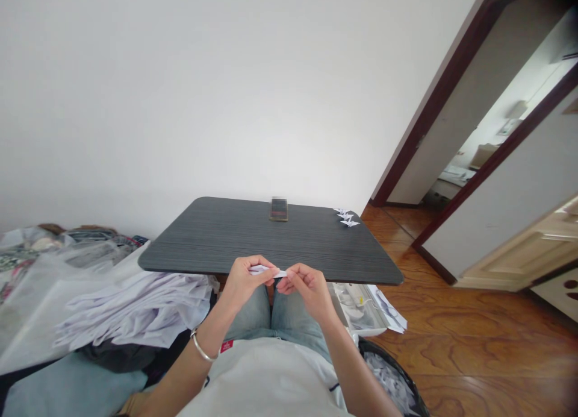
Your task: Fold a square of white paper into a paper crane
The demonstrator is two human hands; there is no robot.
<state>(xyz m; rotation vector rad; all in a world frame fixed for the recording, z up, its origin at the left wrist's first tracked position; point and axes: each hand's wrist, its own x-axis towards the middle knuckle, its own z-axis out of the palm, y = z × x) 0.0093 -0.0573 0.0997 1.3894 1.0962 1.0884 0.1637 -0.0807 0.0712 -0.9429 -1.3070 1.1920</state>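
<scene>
My left hand [246,278] and my right hand [307,286] meet over my lap, just in front of the near edge of a dark grey table [217,236]. Both pinch a small folded piece of white paper [267,271] between fingertips and thumbs, the left on its left part, the right on its right tip. A silver bracelet circles my left wrist. Several small folded white paper figures [347,218] sit at the table's far right corner.
A small dark upright object [279,209] stands at the table's far edge. White sheets and plastic [121,302] pile up on the left. A dark bin with paper scraps [392,381] stands at lower right. Wooden floor and an open doorway lie to the right.
</scene>
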